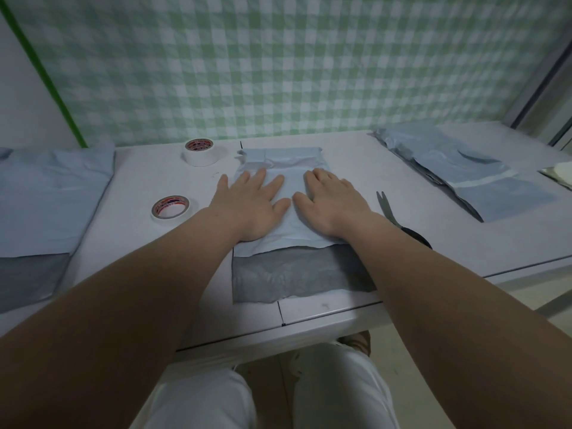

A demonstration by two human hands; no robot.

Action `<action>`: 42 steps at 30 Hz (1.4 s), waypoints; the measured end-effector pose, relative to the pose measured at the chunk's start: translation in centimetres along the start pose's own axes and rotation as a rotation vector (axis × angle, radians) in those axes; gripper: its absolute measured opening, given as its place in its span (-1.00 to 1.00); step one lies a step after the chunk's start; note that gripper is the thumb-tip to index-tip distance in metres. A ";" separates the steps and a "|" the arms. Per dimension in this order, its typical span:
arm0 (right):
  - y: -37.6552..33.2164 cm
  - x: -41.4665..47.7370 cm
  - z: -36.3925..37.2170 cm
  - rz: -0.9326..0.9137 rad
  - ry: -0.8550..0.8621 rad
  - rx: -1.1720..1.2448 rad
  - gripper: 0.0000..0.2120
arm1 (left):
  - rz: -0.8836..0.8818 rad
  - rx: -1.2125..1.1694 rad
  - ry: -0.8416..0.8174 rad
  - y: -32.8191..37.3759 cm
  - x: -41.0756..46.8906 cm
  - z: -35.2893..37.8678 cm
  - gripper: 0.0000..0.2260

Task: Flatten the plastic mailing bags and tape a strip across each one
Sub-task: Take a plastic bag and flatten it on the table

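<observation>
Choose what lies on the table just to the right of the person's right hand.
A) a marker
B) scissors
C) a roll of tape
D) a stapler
B: the scissors lie on the table just beside the right hand, with their blades pointing away from the person.

Right forearm (433, 274) hides half the scissors (384, 209); the edge crops the left bag (46, 199)

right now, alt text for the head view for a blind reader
Left hand and right hand press flat on a blue mailing bag on a white table. Near tape roll and far tape roll lie left, scissors right.
</observation>
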State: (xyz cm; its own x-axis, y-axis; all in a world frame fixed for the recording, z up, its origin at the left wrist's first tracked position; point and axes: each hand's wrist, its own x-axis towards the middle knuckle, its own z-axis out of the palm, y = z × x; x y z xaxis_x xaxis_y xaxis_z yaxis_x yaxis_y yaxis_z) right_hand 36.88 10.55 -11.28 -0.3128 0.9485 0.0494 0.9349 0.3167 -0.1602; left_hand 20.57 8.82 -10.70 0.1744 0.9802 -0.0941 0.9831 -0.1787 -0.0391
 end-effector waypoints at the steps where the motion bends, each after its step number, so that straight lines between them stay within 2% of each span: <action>1: 0.1 -0.2 -0.1 0.003 -0.001 -0.002 -0.51 | -0.009 -0.001 -0.006 0.0 -0.2 0.0 -0.45; 8: 0.7 -1.3 -0.2 0.039 0.006 -0.026 -0.45 | -0.065 0.005 0.022 -0.2 -1.6 0.1 -0.30; 16: 0.9 -2.6 -0.4 0.059 -0.030 -0.089 -0.05 | -0.066 0.031 0.017 -0.3 -3.5 -0.2 0.06; 23: 1.1 -4.1 -0.8 -0.040 -0.024 -0.100 0.06 | -0.037 -0.010 0.034 -0.6 -5.4 -0.2 0.11; 26: 1.0 -4.9 -1.0 -0.097 -0.042 -0.083 0.09 | 0.064 -0.016 0.059 -0.5 -6.0 0.0 0.00; 28: 0.9 -5.4 -1.2 -0.135 -0.045 -0.051 0.00 | 0.166 -0.080 0.062 -0.4 -6.4 -0.1 -0.15; 31: 0.5 -6.5 -1.5 -0.244 0.063 -0.067 -0.28 | 0.268 -0.203 0.067 0.1 -7.4 -0.4 -0.37; 35: -0.4 -7.9 -1.5 -0.243 0.099 -0.032 -0.54 | 0.341 -0.238 0.124 1.3 -9.1 -0.6 -0.48; 38: -0.9 -9.1 -1.6 -0.249 0.132 -0.003 -0.61 | 0.364 -0.270 0.121 1.5 -10.2 -0.3 -0.62; 42: -0.9 -10.5 -2.0 -0.214 0.043 0.101 -0.56 | 0.381 -0.172 0.004 1.4 -11.8 0.0 -0.53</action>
State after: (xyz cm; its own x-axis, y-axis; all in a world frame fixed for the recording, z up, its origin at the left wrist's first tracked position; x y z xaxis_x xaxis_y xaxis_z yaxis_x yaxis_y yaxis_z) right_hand 39.63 0.29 -9.63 -0.4923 0.8600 0.1346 0.8262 0.5103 -0.2388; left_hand 19.94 -3.00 -9.61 0.5275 0.8470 -0.0662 0.8430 -0.5122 0.1645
